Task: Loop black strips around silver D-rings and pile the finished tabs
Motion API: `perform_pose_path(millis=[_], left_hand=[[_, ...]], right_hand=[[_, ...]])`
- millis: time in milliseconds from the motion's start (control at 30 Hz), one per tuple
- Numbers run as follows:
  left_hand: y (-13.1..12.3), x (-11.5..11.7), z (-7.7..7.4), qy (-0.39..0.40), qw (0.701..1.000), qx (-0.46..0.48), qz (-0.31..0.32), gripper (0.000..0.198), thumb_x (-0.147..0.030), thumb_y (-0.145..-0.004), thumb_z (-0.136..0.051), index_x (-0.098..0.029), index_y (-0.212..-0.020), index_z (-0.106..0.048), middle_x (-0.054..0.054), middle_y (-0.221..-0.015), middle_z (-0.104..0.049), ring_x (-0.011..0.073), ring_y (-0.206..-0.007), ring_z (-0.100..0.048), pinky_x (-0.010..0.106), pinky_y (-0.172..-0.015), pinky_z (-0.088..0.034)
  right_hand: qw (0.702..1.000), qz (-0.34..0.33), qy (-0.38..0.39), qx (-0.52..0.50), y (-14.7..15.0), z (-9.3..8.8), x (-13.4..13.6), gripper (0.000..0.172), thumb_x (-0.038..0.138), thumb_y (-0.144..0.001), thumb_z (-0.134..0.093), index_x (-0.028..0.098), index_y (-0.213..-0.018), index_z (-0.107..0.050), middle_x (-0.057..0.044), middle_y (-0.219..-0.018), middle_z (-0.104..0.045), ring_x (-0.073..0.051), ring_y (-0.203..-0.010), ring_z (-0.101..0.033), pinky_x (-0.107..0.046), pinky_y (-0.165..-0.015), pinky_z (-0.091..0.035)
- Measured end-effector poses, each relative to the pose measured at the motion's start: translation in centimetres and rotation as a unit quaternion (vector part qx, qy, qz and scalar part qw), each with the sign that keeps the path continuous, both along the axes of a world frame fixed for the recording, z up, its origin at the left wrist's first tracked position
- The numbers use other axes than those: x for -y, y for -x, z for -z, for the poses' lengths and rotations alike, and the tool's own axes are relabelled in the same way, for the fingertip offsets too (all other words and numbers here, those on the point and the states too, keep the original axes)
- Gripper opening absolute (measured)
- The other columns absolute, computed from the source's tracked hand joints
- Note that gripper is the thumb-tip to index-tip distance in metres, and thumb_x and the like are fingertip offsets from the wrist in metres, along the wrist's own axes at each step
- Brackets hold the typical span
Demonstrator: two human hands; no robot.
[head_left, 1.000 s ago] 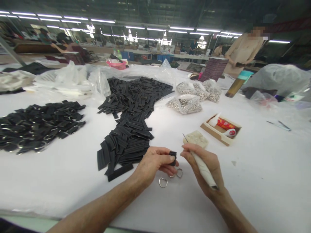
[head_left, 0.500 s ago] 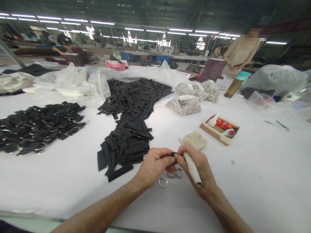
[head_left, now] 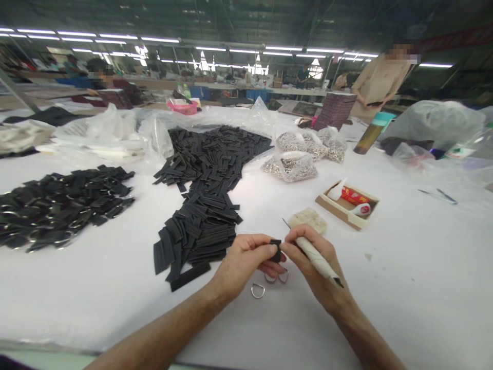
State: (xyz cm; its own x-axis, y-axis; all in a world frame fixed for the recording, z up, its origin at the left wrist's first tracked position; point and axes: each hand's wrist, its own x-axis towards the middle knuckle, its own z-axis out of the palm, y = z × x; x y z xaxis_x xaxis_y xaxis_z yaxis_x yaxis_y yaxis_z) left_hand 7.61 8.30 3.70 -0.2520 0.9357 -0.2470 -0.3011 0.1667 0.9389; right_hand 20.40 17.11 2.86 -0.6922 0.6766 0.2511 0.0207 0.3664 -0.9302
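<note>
Between the thumb and fingers of my left hand (head_left: 246, 259) is a folded black strap piece (head_left: 276, 251), held just above the table. My right hand (head_left: 318, 262) is closed around an awl-like tool (head_left: 318, 261) with a pale wrapped handle, its thin metal tip pointing away to the upper left. My right thumb and fingertips are beside the strap piece; whether they touch it I cannot tell. One metal D-ring (head_left: 258, 291) lies on the table below my left hand, and two more are partly hidden behind its fingers. A yellowish slab (head_left: 308, 221) lies just beyond my right hand.
Loose black strips (head_left: 204, 226) form a long heap ahead to the left. Farther left is a pile of strap pieces with rings (head_left: 65, 205). Clear bags of metal rings (head_left: 290, 167), a small box with glue bottles (head_left: 348, 205) and a drink bottle (head_left: 373, 134) stand beyond.
The strap piece has turned in my left fingers and shows more of its flat face. My right hand has moved slightly right, away from it, and the tool's handle has tilted.
</note>
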Motion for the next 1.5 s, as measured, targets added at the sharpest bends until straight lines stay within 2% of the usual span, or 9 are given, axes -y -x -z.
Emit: perform_pose_path(millis=[100, 233, 467, 900, 1067, 1233, 1300, 1433, 1500], left_hand=[[0.2, 0.0, 0.2, -0.010, 1.000, 0.023, -0.013, 0.021, -0.028, -0.072, -0.063, -0.008, -0.077, -0.066, 0.010, -0.076, -0.067, 0.0172, -0.058, -0.065, 0.026, -0.055, -0.052], [0.3, -0.1, 0.5, -0.016, 0.999, 0.036, -0.016, 0.021, -0.028, -0.072, -0.062, -0.008, -0.076, -0.066, 0.011, -0.076, -0.068, 0.0173, -0.057, -0.065, 0.026, -0.056, -0.052], [0.2, 0.0, 0.4, -0.017, 0.999, 0.034, -0.021, 0.020, -0.027, -0.070, -0.062, -0.008, -0.075, -0.066, 0.011, -0.074, -0.068, 0.0167, -0.054, -0.063, 0.026, -0.054, -0.051], [0.0, 0.0, 0.0, -0.006, 1.000, -0.008, -0.012, 0.017, -0.024, -0.070, -0.056, -0.009, -0.070, -0.065, 0.006, -0.067, -0.064, 0.0149, -0.051, -0.061, 0.025, -0.052, -0.050], [0.1, -0.1, 0.3, -0.012, 1.000, -0.010, -0.009, 0.017, -0.024, -0.070, -0.055, -0.009, -0.069, -0.065, 0.007, -0.069, -0.064, 0.0152, -0.051, -0.061, 0.025, -0.052, -0.050], [0.1, -0.2, 0.3, -0.018, 1.000, -0.005, -0.007, 0.017, -0.024, -0.073, -0.057, -0.009, -0.073, -0.065, 0.006, -0.064, -0.064, 0.0152, -0.052, -0.061, 0.025, -0.053, -0.051], [0.3, -0.1, -0.1, -0.017, 1.000, -0.006, -0.024, 0.017, -0.025, -0.074, -0.058, -0.010, -0.076, -0.065, 0.005, -0.061, -0.063, 0.0159, -0.053, -0.062, 0.026, -0.054, -0.052], [1.5, 0.8, -1.7, -0.020, 0.992, -0.070, -0.105, 0.018, -0.027, -0.075, -0.060, -0.011, -0.080, -0.064, 0.007, -0.075, -0.066, 0.0136, -0.054, -0.061, 0.021, -0.046, -0.047], [2.7, 2.0, -2.7, -0.006, 0.979, -0.143, -0.147, 0.021, -0.030, -0.075, -0.060, -0.012, -0.083, -0.064, 0.004, -0.064, -0.063, 0.0114, -0.046, -0.055, 0.019, -0.039, -0.040]], right_hand=[[1.000, -0.003, 0.012, -0.007, 0.0, -0.1, 0.2, 0.007, 0.027, -0.084, -0.056, 0.021, -0.082, -0.052, 0.004, -0.064, -0.053, -0.011, -0.057, -0.048, -0.022, -0.050, -0.037], [1.000, 0.001, 0.007, 0.002, 0.2, 0.0, 0.4, 0.004, 0.025, -0.084, -0.054, 0.021, -0.083, -0.052, 0.003, -0.066, -0.055, -0.011, -0.058, -0.049, -0.022, -0.051, -0.038], [1.000, 0.017, 0.021, -0.009, 0.4, 0.2, 0.1, 0.012, 0.031, -0.082, -0.057, 0.021, -0.079, -0.052, 0.004, -0.062, -0.052, -0.012, -0.055, -0.049, -0.022, -0.050, -0.038], [0.997, -0.032, 0.068, -0.003, 0.3, 0.3, 0.1, 0.011, 0.031, -0.084, -0.055, 0.021, -0.081, -0.050, 0.003, -0.064, -0.052, -0.012, -0.057, -0.050, -0.022, -0.050, -0.039], [0.999, -0.034, 0.040, 0.010, 0.5, 0.2, 0.1, 0.010, 0.029, -0.085, -0.053, 0.022, -0.080, -0.049, 0.004, -0.062, -0.051, -0.011, -0.057, -0.050, -0.021, -0.051, -0.039], [1.000, -0.005, -0.011, 0.010, 0.3, 0.2, 0.2, 0.010, 0.029, -0.085, -0.054, 0.022, -0.079, -0.049, 0.004, -0.064, -0.052, -0.011, -0.057, -0.046, -0.022, -0.052, -0.037], [0.999, 0.013, -0.034, 0.006, 0.2, 0.3, 0.1, 0.012, 0.032, -0.083, -0.056, 0.022, -0.079, -0.049, 0.004, -0.065, -0.051, -0.012, -0.057, -0.044, -0.023, -0.052, -0.036], [0.996, 0.042, -0.081, 0.014, -0.2, 0.3, -0.2, 0.017, 0.036, -0.081, -0.060, 0.022, -0.079, -0.049, 0.004, -0.061, -0.044, -0.012, -0.053, -0.038, -0.024, -0.050, -0.033], [0.993, 0.056, -0.100, 0.022, -0.3, 0.2, -0.4, 0.017, 0.036, -0.081, -0.059, 0.022, -0.078, -0.050, 0.004, -0.061, -0.044, -0.012, -0.053, -0.039, -0.024, -0.050, -0.033]])
